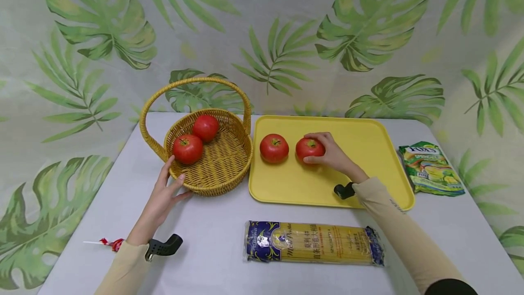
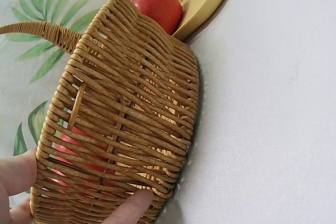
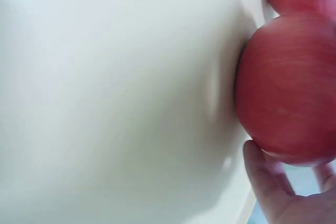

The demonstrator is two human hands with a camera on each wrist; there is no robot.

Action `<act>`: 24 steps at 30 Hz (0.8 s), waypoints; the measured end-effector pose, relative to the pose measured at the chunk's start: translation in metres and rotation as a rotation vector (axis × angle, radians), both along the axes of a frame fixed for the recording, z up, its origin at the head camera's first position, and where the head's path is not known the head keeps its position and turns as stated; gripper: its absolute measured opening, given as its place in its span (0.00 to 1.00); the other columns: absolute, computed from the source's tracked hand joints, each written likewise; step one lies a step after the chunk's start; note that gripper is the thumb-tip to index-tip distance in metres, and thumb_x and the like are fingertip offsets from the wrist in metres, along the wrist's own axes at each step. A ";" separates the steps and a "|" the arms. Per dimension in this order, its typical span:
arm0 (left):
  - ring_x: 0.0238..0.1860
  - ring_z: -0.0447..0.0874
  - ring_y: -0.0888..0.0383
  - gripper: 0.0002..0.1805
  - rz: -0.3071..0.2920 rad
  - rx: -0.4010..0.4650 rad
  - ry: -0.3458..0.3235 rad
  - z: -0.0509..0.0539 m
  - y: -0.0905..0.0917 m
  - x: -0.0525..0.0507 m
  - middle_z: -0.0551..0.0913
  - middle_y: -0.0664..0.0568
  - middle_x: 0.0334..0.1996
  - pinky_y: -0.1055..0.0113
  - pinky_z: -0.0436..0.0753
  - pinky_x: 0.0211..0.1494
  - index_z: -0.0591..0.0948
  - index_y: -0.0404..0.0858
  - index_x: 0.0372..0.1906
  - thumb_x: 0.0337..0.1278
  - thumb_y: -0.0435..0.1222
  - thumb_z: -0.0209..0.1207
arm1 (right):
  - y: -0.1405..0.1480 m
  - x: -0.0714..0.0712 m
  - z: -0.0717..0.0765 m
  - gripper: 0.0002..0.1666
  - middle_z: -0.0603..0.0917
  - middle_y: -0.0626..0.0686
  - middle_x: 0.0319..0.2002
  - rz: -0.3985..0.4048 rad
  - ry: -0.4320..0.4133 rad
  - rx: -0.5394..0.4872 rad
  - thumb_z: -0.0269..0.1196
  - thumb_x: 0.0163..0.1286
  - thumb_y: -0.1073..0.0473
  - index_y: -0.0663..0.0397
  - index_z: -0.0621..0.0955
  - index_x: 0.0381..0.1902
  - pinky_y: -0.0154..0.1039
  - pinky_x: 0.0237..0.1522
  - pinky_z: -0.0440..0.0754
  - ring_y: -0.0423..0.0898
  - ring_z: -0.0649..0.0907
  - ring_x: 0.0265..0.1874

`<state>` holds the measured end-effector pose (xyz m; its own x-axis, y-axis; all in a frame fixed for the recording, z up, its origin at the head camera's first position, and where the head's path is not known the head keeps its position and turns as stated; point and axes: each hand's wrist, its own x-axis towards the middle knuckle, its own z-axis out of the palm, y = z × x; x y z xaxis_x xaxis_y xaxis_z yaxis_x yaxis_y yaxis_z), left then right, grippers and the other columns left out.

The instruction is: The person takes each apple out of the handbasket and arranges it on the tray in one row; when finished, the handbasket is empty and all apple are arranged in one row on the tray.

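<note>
In the head view my right hand curls its fingers and thumb round a red apple on the yellow tray. Another apple sits just left of it, apart. The right wrist view shows fingertips against the held apple. My left hand, fingers spread, touches the near left side of the wicker basket. Two apples, one nearer and one farther, lie inside the basket. In the left wrist view fingertips rest on the basket's woven wall.
A spaghetti packet lies in front of the tray. To the tray's right is a green candy bag. A wrapped lollipop lies beside my left forearm. The basket's tall handle arches up near the leaf-patterned backdrop.
</note>
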<state>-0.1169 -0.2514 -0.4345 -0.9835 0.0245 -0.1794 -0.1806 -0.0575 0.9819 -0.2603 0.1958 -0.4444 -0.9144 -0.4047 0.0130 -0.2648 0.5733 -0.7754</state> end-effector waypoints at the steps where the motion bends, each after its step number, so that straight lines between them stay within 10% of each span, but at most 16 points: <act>1: 0.71 0.45 0.40 0.38 0.001 0.000 0.000 0.000 0.000 0.000 0.22 0.48 0.73 0.41 0.67 0.61 0.35 0.51 0.76 0.74 0.34 0.44 | -0.001 0.000 0.000 0.41 0.60 0.62 0.58 -0.002 -0.007 0.007 0.73 0.56 0.52 0.50 0.69 0.66 0.61 0.59 0.69 0.62 0.65 0.59; 9: 0.71 0.46 0.40 0.39 0.003 0.005 -0.003 0.000 0.001 0.000 0.22 0.48 0.73 0.41 0.67 0.61 0.35 0.51 0.76 0.74 0.35 0.44 | -0.006 0.003 0.012 0.41 0.60 0.64 0.61 0.009 0.023 0.058 0.71 0.58 0.51 0.53 0.67 0.67 0.63 0.58 0.67 0.63 0.61 0.60; 18: 0.71 0.47 0.39 0.38 0.004 -0.005 -0.003 -0.001 0.000 0.001 0.22 0.48 0.73 0.40 0.67 0.61 0.35 0.51 0.76 0.75 0.33 0.43 | -0.037 0.010 0.047 0.26 0.73 0.63 0.58 0.038 0.123 -0.344 0.65 0.64 0.66 0.65 0.73 0.59 0.59 0.62 0.67 0.60 0.72 0.57; 24: 0.71 0.47 0.40 0.38 0.008 -0.011 -0.003 0.001 0.001 0.001 0.22 0.49 0.73 0.41 0.67 0.62 0.36 0.51 0.77 0.75 0.33 0.43 | -0.081 0.025 0.075 0.23 0.75 0.65 0.56 0.131 0.072 -0.395 0.62 0.66 0.69 0.69 0.73 0.58 0.56 0.54 0.76 0.63 0.77 0.51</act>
<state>-0.1162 -0.2503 -0.4330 -0.9831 0.0147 -0.1827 -0.1832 -0.0485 0.9819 -0.2357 0.1145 -0.3696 -0.8468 -0.4684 0.2521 -0.3767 0.1934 -0.9059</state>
